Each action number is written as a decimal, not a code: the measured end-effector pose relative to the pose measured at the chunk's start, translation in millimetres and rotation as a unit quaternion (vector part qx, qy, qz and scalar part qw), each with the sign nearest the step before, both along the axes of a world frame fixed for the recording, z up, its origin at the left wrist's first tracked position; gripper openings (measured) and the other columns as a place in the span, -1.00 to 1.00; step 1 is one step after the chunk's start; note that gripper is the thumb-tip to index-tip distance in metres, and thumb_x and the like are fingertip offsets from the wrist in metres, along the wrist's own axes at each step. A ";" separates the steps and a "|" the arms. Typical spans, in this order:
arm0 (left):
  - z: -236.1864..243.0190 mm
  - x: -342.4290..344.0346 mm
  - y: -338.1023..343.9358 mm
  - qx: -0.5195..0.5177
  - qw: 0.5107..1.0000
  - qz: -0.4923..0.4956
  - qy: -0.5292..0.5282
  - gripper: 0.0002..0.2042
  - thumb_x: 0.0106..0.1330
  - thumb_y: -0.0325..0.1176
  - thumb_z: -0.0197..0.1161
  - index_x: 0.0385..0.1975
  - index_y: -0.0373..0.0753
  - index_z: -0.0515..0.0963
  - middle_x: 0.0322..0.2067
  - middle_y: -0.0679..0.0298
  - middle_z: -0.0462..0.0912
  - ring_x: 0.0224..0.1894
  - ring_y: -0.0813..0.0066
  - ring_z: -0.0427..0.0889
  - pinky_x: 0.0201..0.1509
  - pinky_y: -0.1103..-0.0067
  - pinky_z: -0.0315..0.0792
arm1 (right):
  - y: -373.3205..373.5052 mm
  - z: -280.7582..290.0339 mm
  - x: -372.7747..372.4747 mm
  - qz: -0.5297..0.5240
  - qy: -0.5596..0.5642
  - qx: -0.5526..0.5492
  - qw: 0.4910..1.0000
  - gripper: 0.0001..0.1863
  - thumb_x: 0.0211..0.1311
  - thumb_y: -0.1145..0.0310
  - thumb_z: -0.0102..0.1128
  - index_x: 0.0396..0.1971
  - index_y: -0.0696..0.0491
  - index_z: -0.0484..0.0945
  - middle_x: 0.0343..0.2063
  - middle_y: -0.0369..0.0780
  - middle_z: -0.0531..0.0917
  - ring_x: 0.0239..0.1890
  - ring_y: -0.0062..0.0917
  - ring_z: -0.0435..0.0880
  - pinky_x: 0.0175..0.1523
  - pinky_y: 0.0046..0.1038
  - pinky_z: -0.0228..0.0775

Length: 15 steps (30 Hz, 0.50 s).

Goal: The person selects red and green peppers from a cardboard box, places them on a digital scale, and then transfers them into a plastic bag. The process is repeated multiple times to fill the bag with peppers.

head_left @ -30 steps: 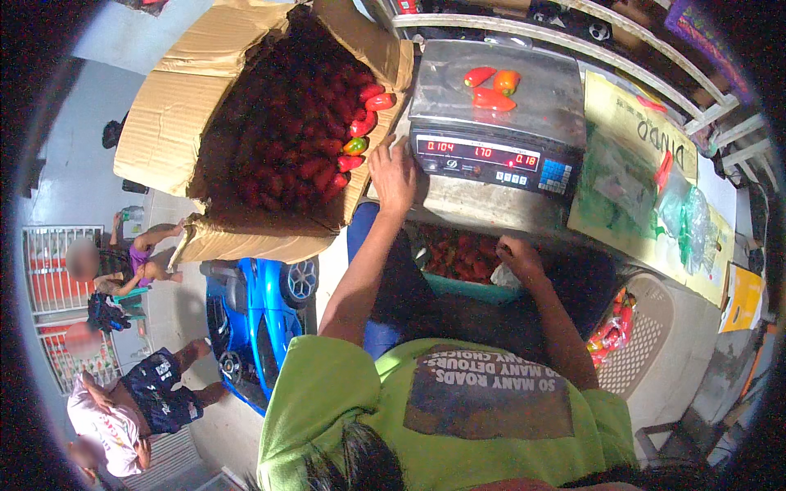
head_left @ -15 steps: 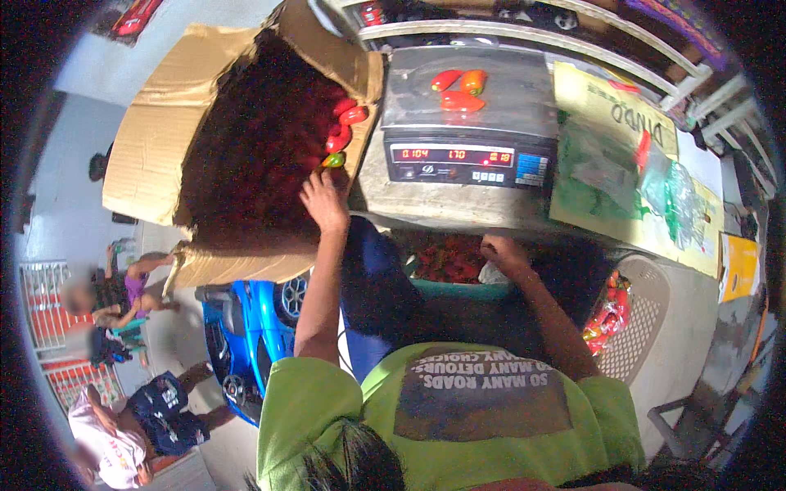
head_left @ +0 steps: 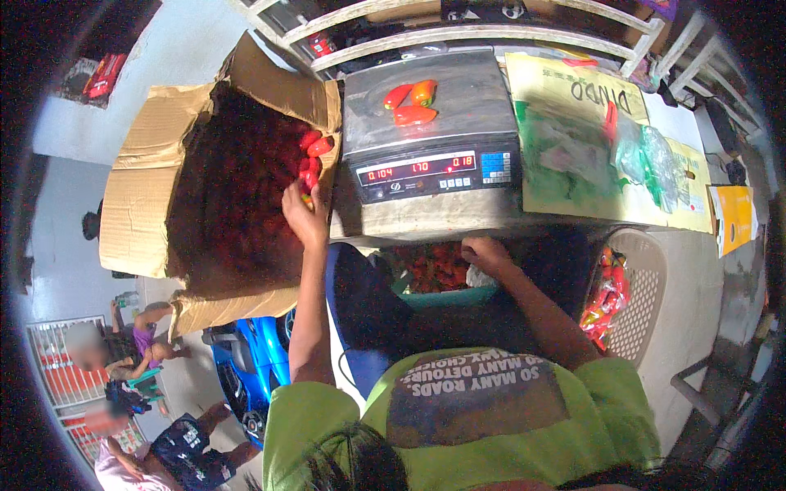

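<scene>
My left hand (head_left: pixel 304 214) reaches to the right side of the cardboard box (head_left: pixel 135 229). Its fingers close over a green-and-yellow pepper (head_left: pixel 308 199), which they mostly hide. Just beyond the fingertips lie several red peppers (head_left: pixel 310 166) along the box's inner edge. My right hand (head_left: pixel 486 254) is curled closed below the table edge, at a whitish, plastic-looking piece (head_left: pixel 476 277) that hangs beside a green tub (head_left: pixel 450 296) of red peppers. Three red-orange peppers (head_left: pixel 415 116) rest on the steel pan of the digital scale (head_left: pixel 430 69), whose display is lit.
Right of the scale lie yellow sheets (head_left: pixel 573 82) and clear-green plastic bags (head_left: pixel 655 164). A beige perforated basket (head_left: pixel 648 286) holds bagged red peppers (head_left: pixel 604 303). White wooden rails (head_left: pixel 483 37) run behind the scale. A blue toy car (head_left: pixel 260 352) and other people are at the left.
The view has shifted, so the scale and box appear further left. My left hand has moved onto the green-and-yellow pepper and closed over it. My right hand stays closed.
</scene>
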<state>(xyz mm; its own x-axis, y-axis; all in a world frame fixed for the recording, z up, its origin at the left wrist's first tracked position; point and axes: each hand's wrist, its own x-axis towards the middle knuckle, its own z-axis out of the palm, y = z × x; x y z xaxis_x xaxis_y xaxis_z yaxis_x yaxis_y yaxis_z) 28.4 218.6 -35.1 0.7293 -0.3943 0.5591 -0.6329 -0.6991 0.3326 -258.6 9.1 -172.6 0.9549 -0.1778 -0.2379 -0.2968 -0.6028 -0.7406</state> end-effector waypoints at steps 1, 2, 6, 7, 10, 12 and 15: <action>4.1 6.3 -17.1 -0.053 0.998 -0.043 0.013 -0.70 0.15 -0.34 0.23 -0.16 -0.35 0.45 -0.27 0.04 0.54 -0.17 0.05 0.49 -0.07 0.32 0.34 | 1.5 0.8 0.0 -0.008 -0.009 0.011 1.000 -0.81 0.10 0.26 0.11 -0.38 0.07 0.50 -0.38 -0.09 0.58 -0.26 -0.18 0.55 -0.18 -0.22 0.35; 9.8 10.3 -41.4 -0.096 0.993 -0.067 0.019 -0.69 0.15 -0.34 0.25 -0.16 -0.36 0.45 -0.29 0.03 0.55 -0.20 0.06 0.51 -0.08 0.35 0.36 | 2.3 3.4 -0.8 -0.015 -0.016 0.021 1.000 -0.80 0.10 0.26 0.11 -0.39 0.08 0.50 -0.38 -0.09 0.58 -0.27 -0.18 0.56 -0.18 -0.22 0.35; 62.5 -3.5 -153.0 -0.170 0.972 -0.150 0.068 -0.68 0.13 -0.31 0.28 -0.16 -0.32 0.49 -0.28 0.01 0.58 -0.22 0.09 0.57 -0.08 0.38 0.41 | 0.8 -17.9 -8.9 -0.042 -0.076 -0.011 0.996 -0.79 0.09 0.28 0.13 -0.40 0.12 0.49 -0.40 -0.07 0.58 -0.29 -0.20 0.57 -0.20 -0.22 0.36; 63.7 1.6 -170.8 -0.149 0.975 -0.164 0.003 -0.68 0.12 -0.31 0.29 -0.16 -0.30 0.50 -0.28 0.01 0.58 -0.22 0.08 0.57 -0.09 0.36 0.41 | 0.3 -17.8 -9.7 -0.047 -0.070 0.015 0.996 -0.80 0.09 0.29 0.13 -0.40 0.13 0.49 -0.41 -0.07 0.58 -0.30 -0.21 0.57 -0.21 -0.22 0.37; 43.7 23.4 -204.5 0.040 0.992 -0.119 0.011 -0.66 0.13 -0.18 0.25 -0.15 -0.23 0.52 -0.26 0.02 0.57 -0.17 0.10 0.55 -0.07 0.27 0.36 | 1.6 -13.4 -7.4 -0.053 -0.040 0.059 0.996 -0.81 0.08 0.32 0.14 -0.40 0.13 0.50 -0.43 -0.07 0.59 -0.33 -0.23 0.59 -0.23 -0.23 0.38; 40.3 13.1 -214.0 0.061 0.993 -0.095 0.012 -0.66 0.13 -0.16 0.24 -0.16 -0.20 0.53 -0.23 0.03 0.56 -0.12 0.10 0.52 -0.04 0.28 0.35 | -3.2 -12.9 -4.3 -0.055 -0.015 0.035 0.998 -0.83 0.07 0.33 0.14 -0.39 0.11 0.52 -0.44 -0.08 0.59 -0.34 -0.23 0.59 -0.23 -0.23 0.38; 43.6 6.3 -201.5 0.035 0.993 -0.110 -0.006 -0.69 0.16 -0.19 0.23 -0.16 -0.20 0.53 -0.19 0.03 0.53 -0.05 0.07 0.47 0.00 0.29 0.33 | 2.2 -1.1 -3.1 -0.031 0.007 -0.024 0.999 -0.84 0.06 0.32 0.15 -0.39 0.08 0.53 -0.46 -0.10 0.60 -0.34 -0.21 0.59 -0.22 -0.24 0.40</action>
